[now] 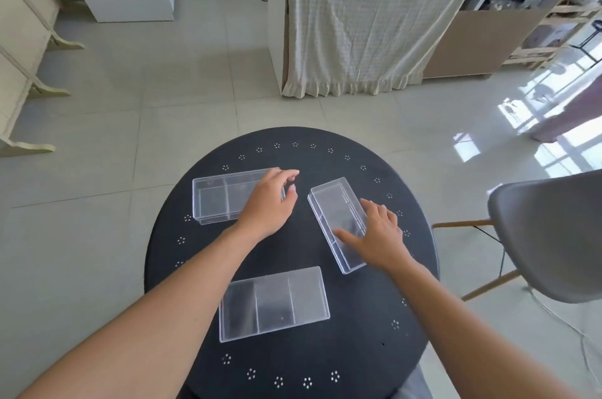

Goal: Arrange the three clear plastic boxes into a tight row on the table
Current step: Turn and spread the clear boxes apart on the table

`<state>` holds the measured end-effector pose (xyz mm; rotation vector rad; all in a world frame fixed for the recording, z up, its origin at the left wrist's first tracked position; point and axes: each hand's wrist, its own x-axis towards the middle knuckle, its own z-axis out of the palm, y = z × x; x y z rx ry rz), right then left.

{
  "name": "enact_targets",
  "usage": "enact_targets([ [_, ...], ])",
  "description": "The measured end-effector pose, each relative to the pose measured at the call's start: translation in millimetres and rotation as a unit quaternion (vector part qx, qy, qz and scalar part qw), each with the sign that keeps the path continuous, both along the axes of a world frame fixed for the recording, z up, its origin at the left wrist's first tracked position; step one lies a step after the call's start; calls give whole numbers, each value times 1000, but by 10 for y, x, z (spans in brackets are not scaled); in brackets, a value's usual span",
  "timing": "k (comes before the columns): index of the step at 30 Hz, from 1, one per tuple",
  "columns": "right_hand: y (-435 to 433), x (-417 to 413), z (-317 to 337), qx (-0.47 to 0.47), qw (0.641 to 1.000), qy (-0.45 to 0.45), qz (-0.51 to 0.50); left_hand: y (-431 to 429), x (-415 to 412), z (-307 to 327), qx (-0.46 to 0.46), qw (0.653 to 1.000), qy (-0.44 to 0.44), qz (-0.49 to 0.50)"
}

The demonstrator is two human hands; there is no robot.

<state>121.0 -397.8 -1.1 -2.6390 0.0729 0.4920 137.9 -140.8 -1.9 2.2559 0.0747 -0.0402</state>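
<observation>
Three clear plastic boxes lie apart on a round black table [358, 333]. The far-left box [215, 199] lies crosswise; my left hand [268, 201] rests over its right end, fingers curled around that edge. The right box [337, 213] lies at an angle, its long side running away from me; my right hand [379, 235] lies flat on its near right part, fingers spread. The near box [273, 302], with three compartments, sits alone in front of me, untouched.
A grey chair [550, 235] with wooden legs stands close to the table's right side. Tiled floor surrounds the table. A cloth-draped shelf unit [368, 23] stands beyond, and white furniture lines the left wall.
</observation>
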Motion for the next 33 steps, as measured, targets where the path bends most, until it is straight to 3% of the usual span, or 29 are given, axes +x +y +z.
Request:
enact_targets([
  [8, -343, -443, -185, -99, 994, 55, -11, -700, 148, -116, 53, 981, 161, -96],
  [11, -424, -449, -223, -122, 992, 40, 5, -756, 103, -175, 152, 972, 151, -92],
  [14, -571, -362, -279, -60, 996, 52, -30, -798, 15, -150, 206, 970, 122, -43],
  [17, -690, -344, -354, 78, 993, 46, -70, -781, -106, -162, 175, 977, 123, -1],
  [19, -712, -370, -397, 122, 988, 15, -91, -740, -178, -224, 135, 981, 138, 21],
  [22, -676, -438, -422, 146, 975, 9, -166, -669, -262, -355, 80, 980, 176, 46],
  [28, -643, -521, -414, 203, 957, 35, -207, -676, -373, -378, -24, 978, 197, 59],
  [33, -633, -551, -312, 237, 941, -56, -234, -672, -424, -303, -61, 987, 141, 54],
])
